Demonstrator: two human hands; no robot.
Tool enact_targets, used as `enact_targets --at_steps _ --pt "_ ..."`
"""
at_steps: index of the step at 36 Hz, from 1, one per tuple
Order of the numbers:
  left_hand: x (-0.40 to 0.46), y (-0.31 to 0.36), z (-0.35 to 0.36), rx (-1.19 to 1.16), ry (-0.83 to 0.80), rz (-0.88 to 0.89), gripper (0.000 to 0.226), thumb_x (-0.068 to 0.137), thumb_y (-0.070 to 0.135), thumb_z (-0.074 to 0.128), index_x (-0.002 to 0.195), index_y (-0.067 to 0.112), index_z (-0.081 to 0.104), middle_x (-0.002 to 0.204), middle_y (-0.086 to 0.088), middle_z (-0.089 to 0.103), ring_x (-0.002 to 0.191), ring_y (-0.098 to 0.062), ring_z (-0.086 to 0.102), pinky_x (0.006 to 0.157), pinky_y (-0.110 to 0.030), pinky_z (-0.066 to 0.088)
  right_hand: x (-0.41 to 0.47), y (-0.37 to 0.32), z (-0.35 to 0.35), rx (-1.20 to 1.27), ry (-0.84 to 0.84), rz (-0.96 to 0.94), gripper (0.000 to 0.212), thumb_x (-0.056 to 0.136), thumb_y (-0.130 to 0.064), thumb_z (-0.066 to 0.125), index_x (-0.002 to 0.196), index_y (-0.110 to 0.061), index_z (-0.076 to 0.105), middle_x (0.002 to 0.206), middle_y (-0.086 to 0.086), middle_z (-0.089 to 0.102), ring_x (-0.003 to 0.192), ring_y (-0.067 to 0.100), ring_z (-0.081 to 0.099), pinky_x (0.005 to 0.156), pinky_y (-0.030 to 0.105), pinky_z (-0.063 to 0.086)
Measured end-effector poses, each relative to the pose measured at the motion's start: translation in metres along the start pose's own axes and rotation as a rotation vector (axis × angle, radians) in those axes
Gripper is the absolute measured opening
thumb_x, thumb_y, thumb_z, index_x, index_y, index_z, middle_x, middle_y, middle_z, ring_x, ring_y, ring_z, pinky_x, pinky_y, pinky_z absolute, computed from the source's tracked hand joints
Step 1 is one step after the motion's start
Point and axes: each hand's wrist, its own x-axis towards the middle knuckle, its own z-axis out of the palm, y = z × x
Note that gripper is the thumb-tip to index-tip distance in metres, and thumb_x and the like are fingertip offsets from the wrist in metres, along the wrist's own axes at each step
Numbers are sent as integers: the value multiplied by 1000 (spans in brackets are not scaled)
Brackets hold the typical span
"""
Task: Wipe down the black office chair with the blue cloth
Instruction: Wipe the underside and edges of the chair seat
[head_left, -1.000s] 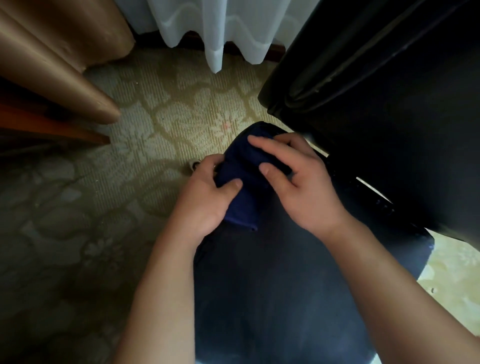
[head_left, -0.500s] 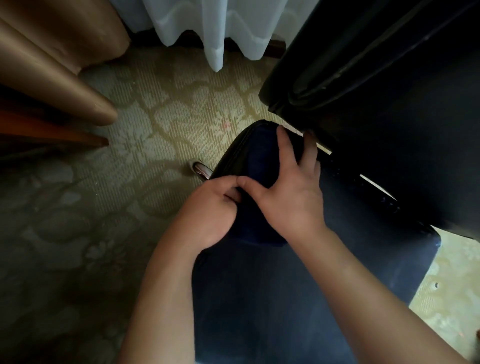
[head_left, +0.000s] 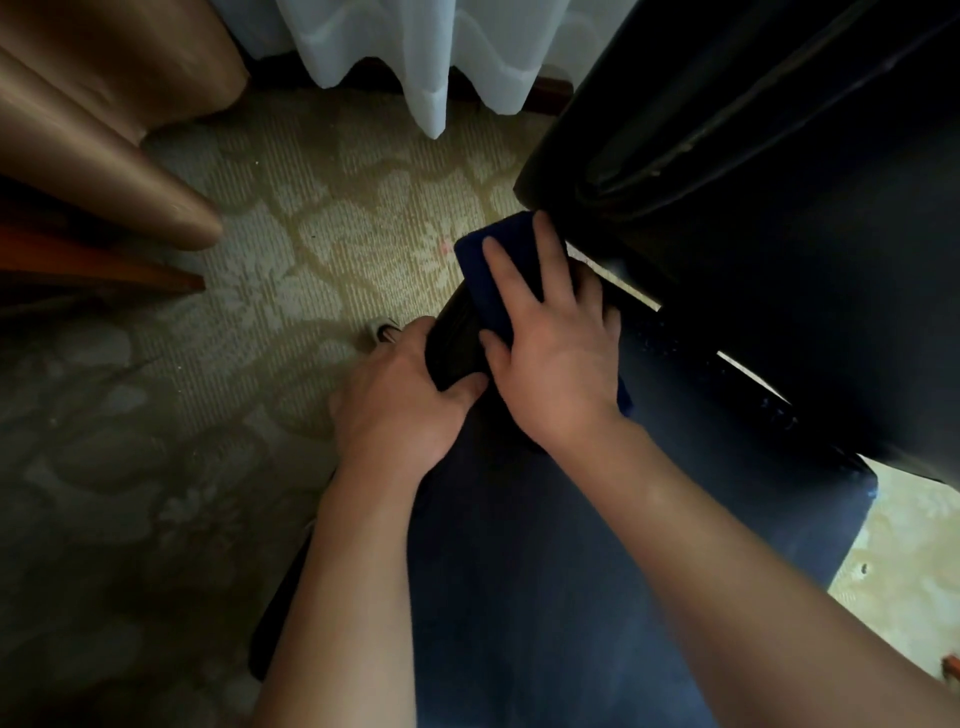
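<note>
We are looking down at the black office chair (head_left: 545, 571), and we are wiping the seat corner up near its back, out at about 12 o'clock from us. Our right hand (head_left: 558, 345) is lying flat and spread out on the blue cloth (head_left: 496, 262), pressing it down on the chair — the fingers are not curled around it, just pushing on top. The cloth is sitting right at the seat's far corner, touching the bottom of the chair back, and part of it is sticking out past our fingertips toward 11 o'clock. Our left hand (head_left: 400, 402) is gripping the seat's edge at about 9 o'clock from the cloth, with the thumb on top, holding the chair steady. We think things could be going wrong here: since the cloth is only being pressed and not held, it could be sliding off the edge and dropping onto the carpet (head_left: 311, 208) if we are pushing too far. The chair might also be turning or rolling away if the left hand is letting go — then the wipe would be missing its spot.
</note>
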Motion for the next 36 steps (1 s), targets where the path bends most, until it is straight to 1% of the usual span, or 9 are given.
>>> enact_targets --at_steps 3,6,13,17,23,26,29,33,36 --pt "4 -2 6 -6 -13 -40 61 83 62 65 134 46 35 121 11 63 109 -21 63 94 -50 52 6 3 -2 10 4 -3 74 92 -26 57 154 -42 20 167 -2 3 138 37 30 106 57 37" --pt "8 -5 11 13 0 -69 70 84 65 61 143 46 28 130 8 61 114 -23 61 97 -53 49 6 9 -5 35 -8 3 75 91 -19 55 155 -42 21 167 -5 4 138 34 29 106 55 38" --pt "10 -5 19 -18 29 -93 60 80 66 56 134 50 33 122 11 65 108 -24 64 96 -57 48 -3 35 -8 65 38 34 73 90 -13 51 155 -35 26 165 -5 19 134 35 34 106 50 38" --pt "13 -8 21 -37 50 -82 80 61 82 42 135 52 38 121 11 65 109 -26 64 95 -58 49 -19 63 -4 62 85 98 72 86 -10 53 153 -31 35 161 0 30 124 39 42 102 50 43" --pt "9 -6 23 -11 74 -81 83 57 83 36 133 50 41 116 11 67 107 -26 65 94 -57 49 -44 93 -5 90 85 179 70 87 -8 57 151 -29 38 158 3 35 121 41 45 103 49 43" --pt "3 -1 20 -13 116 -84 73 64 80 46 129 47 46 114 11 68 107 -26 65 94 -57 50 -41 86 -13 207 130 205 68 84 -8 60 147 -30 47 155 2 42 125 38 46 100 47 47" --pt "-3 2 18 58 189 -68 54 80 64 66 125 37 54 115 6 68 106 -27 64 95 -55 50 -32 62 -20 297 201 106 66 82 -9 61 143 -30 51 151 2 45 127 36 47 100 44 47" --pt "-4 4 19 90 231 -12 66 84 51 72 141 32 47 131 0 57 117 -27 58 97 -56 49 -8 32 -16 297 186 -11 66 82 -4 58 144 -27 51 154 -1 41 123 39 49 96 51 50" --pt "-1 6 20 95 229 6 62 85 45 73 140 35 46 131 4 55 116 -25 58 96 -56 48 5 25 -11 236 133 0 66 84 -3 55 146 -27 48 158 -5 34 123 39 47 91 55 50"
